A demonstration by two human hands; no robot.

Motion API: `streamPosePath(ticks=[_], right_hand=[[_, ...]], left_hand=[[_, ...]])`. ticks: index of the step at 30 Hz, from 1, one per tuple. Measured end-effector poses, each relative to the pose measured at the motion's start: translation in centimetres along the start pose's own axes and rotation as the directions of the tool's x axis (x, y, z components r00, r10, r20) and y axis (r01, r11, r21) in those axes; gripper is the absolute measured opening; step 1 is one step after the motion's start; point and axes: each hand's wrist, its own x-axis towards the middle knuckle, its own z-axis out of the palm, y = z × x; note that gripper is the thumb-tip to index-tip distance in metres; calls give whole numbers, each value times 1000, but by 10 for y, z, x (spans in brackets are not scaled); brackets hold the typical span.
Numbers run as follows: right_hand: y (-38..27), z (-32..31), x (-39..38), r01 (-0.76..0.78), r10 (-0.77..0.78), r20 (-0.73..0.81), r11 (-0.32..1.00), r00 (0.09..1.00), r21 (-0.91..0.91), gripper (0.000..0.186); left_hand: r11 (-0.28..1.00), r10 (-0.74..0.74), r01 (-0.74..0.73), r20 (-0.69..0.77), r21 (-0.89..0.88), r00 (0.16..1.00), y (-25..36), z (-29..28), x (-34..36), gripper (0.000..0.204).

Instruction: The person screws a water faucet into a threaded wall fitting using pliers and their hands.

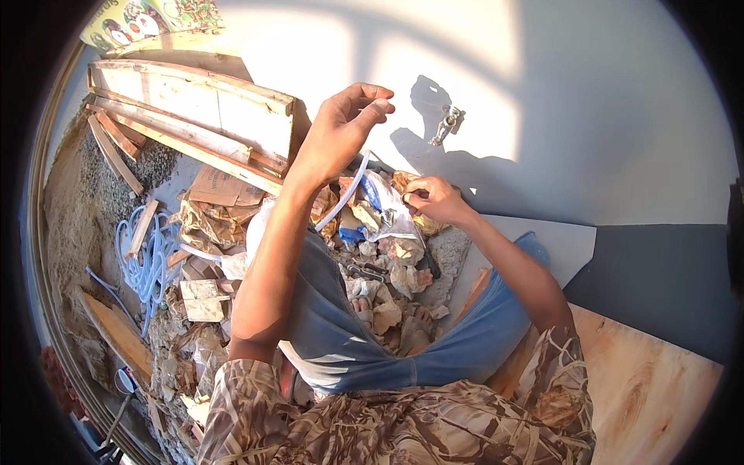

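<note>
My left hand (pixel 341 132) is raised in front of the wall, its thumb and fingers drawn together in a pinch. A faint pale sliver shows near the fingertips, too small to name. Lower and to the right, my right hand (pixel 440 201) has its fingers curled to the thumb; what they hold, if anything, is hidden. A chrome tap (pixel 448 124) sticks out of the wall, apart from both hands. Below my left hand, a pale braided hose (pixel 345 194) rises from the rubble. Near my right hand lies a clear plastic bag (pixel 397 221) among crumpled wrappers.
Broken rubble (pixel 407 279) lies between my knees. A wooden frame (pixel 186 85) leans at the upper left, above a coiled light-blue hose (pixel 147 256) and torn cardboard (pixel 225 190). A wooden board (pixel 643 380) is at the lower right, beside a dark grey panel (pixel 659 287).
</note>
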Motion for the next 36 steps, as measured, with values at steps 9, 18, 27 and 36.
streamPosePath(ticks=[9, 18, 27, 36], right_hand=[[-61, 6, -69, 195, 20, -414, 860, 910, 471, 14], [-72, -7, -89, 363, -94, -503, 804, 859, 471, 18], [-72, -15, -103, 539, -336, -539, 797, 772, 275, 24], [-69, -19, -101, 548, -351, -545, 798, 761, 251, 24]], left_hand=[[901, 110, -264, 407, 345, 907, -12, 60, -28, 30], [986, 74, -118, 337, 114, 939, 7, 84, -35, 26], [983, 130, -160, 268, 95, 955, 9, 99, -36, 24], [946, 241, -285, 255, 154, 936, 4, 105, -34, 23]])
